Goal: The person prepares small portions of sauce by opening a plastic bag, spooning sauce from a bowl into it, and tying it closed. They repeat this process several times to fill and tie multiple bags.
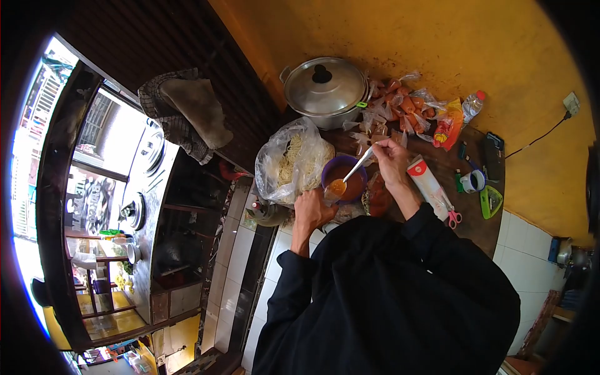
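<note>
My right hand (392, 162) is closed around the white handle of a spoon (357, 165), which slants down to the left over a purple bowl (324, 173). Orange-red sauce (351, 176) lies in the bowl, and some fills the spoon's tip. At the bowl's near left edge, my left hand (312, 211) pinches what looks like a small clear plastic bag (332, 194) beside the spoon tip. Its fingertips are partly hidden. A large clear bag of noodles (290, 159) rests just beyond my left hand.
A lidded metal pot (325, 87) stands against the yellow wall, beside several small bags of orange sauce (409, 106). To the right are a red-and-white box (430, 187), pink scissors (454, 219), a plastic bottle (474, 106) and a green basket (491, 201). Cloths (190, 112) hang at the left.
</note>
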Available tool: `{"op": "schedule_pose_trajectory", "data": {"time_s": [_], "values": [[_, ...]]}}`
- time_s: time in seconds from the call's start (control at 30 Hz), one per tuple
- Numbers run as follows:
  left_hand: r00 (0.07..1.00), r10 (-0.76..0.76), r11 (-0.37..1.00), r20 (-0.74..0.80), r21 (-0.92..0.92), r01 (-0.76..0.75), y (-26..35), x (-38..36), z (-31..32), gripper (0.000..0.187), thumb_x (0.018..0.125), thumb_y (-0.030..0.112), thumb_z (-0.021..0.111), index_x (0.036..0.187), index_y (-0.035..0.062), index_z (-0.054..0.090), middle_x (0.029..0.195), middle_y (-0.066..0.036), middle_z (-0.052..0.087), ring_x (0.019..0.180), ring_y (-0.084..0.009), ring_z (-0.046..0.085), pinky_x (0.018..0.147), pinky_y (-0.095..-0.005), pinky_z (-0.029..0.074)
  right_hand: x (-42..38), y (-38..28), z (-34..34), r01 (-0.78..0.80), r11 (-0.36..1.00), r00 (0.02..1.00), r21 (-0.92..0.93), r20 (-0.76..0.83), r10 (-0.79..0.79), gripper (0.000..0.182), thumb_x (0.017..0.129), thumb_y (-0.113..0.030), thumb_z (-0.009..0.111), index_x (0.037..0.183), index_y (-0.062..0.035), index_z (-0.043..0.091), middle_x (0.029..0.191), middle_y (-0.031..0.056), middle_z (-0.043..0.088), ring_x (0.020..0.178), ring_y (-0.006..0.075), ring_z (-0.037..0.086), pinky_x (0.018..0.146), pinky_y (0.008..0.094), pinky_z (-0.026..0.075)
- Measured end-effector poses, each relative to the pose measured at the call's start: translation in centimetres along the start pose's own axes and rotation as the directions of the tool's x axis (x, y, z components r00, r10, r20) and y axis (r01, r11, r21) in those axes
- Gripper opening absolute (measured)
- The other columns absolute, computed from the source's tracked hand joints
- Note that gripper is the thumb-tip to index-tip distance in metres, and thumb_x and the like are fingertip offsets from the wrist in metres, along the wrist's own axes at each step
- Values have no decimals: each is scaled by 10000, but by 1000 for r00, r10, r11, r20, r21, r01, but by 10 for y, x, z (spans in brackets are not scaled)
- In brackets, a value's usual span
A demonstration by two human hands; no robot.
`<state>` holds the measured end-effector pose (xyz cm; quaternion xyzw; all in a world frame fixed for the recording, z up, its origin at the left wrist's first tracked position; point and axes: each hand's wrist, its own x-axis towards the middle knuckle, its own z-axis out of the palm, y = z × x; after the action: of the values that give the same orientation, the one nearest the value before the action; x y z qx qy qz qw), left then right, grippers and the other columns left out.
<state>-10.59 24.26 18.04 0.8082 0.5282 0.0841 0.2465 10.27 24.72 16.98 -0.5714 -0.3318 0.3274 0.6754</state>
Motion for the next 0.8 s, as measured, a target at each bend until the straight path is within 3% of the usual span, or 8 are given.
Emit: {"op": "schedule_pose_trajectory", "data": {"time_s": [0.1, 0.2, 0.23, 0.4, 0.5, 0.67, 0.73, 0.8], "values": [[1000, -27, 999, -14, -43, 27, 11, 5, -2, 403, 576, 286, 621, 843, -14, 598, 764, -241, 592, 740, -369, 581, 673, -431, 469, -27, -23, 14, 274, 927, 962, -255, 77, -263, 97, 743, -57, 597, 734, 13, 531, 574, 27, 499, 542, 76, 448, 502, 231, 358], [996, -73, 990, -54, -127, 66, 16, 9, 0, 398, 574, 283, 622, 821, -28, 595, 757, -245, 590, 729, -380, 578, 668, -432, 467, -54, -57, 21, 554, 772, 832, -312, 244, -499, 84, 759, -52, 573, 734, -6, 507, 685, 77, 517, 604, 147, 483, 566, 263, 384], [996, -73, 990, -53, -127, 65, 14, 9, 1, 398, 574, 283, 622, 821, -28, 595, 757, -245, 590, 729, -380, 578, 668, -432, 467, -54, -67, 25, 642, 715, 766, -277, 197, -611, 80, 750, -28, 562, 704, -21, 496, 629, 83, 460, 566, 201, 456, 533, 289, 360], [993, -43, 987, -113, -159, 24, -3, 5, 6, 412, 574, 285, 614, 791, -64, 578, 707, -261, 579, 698, -395, 573, 654, -434, 463, -27, -69, 13, 566, 765, 820, -308, 109, -563, 102, 741, -6, 556, 687, -22, 470, 616, 86, 443, 555, 221, 443, 546, 310, 352], [991, -49, 987, -125, -159, 29, -10, 5, 11, 415, 569, 286, 609, 787, -66, 576, 701, -269, 574, 702, -400, 571, 657, -438, 462, -13, -17, 6, 638, 650, 769, -413, 299, -565, 113, 742, -31, 576, 677, -14, 485, 613, 81, 470, 533, 215, 469, 514, 295, 371], [988, -105, 986, -117, -139, 89, -14, -7, 4, 441, 557, 269, 599, 848, -59, 551, 729, -270, 570, 726, -416, 558, 667, -447, 453, -33, 25, 2, 545, 736, 838, -401, 272, -472, 125, 739, -48, 587, 666, -3, 497, 589, 85, 489, 535, 202, 481, 521, 297, 374], [990, -117, 985, -81, -137, 105, -16, -10, 6, 472, 549, 243, 595, 913, -50, 529, 755, -272, 565, 747, -428, 547, 671, -454, 444, -40, 26, 2, 264, 898, 964, -351, 129, -233, 122, 735, -43, 602, 677, -8, 501, 587, 46, 501, 535, 127, 463, 521, 258, 370], [986, -96, 988, -134, -137, 77, -16, -14, 4, 419, 567, 296, 593, 788, -60, 572, 704, -266, 574, 707, -403, 570, 664, -440, 462, -35, 43, -6, 168, 927, 985, -335, 30, -168, 105, 743, -32, 591, 694, 0, 503, 602, 48, 518, 552, 112, 481, 530, 251, 383]]}}
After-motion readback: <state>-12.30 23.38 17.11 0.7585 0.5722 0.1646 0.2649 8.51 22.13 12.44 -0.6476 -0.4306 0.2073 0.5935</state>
